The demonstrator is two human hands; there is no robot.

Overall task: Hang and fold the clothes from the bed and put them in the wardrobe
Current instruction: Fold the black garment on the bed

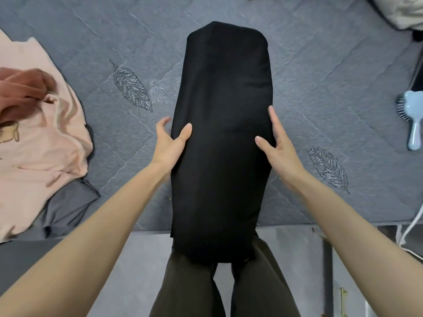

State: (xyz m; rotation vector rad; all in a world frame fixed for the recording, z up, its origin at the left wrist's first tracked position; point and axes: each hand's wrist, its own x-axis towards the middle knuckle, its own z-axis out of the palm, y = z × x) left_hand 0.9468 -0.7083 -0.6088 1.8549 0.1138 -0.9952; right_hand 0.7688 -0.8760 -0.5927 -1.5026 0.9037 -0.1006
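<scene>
A black garment (222, 110), folded into a long narrow strip, lies lengthwise on the grey-blue quilted bed (320, 65). Its near end hangs over the bed's front edge against my legs. My left hand (169, 145) is at the strip's left edge, thumb resting on top of the cloth and fingers spread loosely beside it on the quilt. My right hand (279, 147) is at the right edge, thumb on the cloth and fingers straight along the side. Neither hand clearly grips the fabric.
A pink garment (45, 138) with a rust-brown one (23, 88) on top lies at the left, and a dark grey piece (66, 207) sits below them. A light blue hairbrush (414, 117) and a white cable (412, 225) are at the right. Pale bedding (402, 10) fills the top right corner.
</scene>
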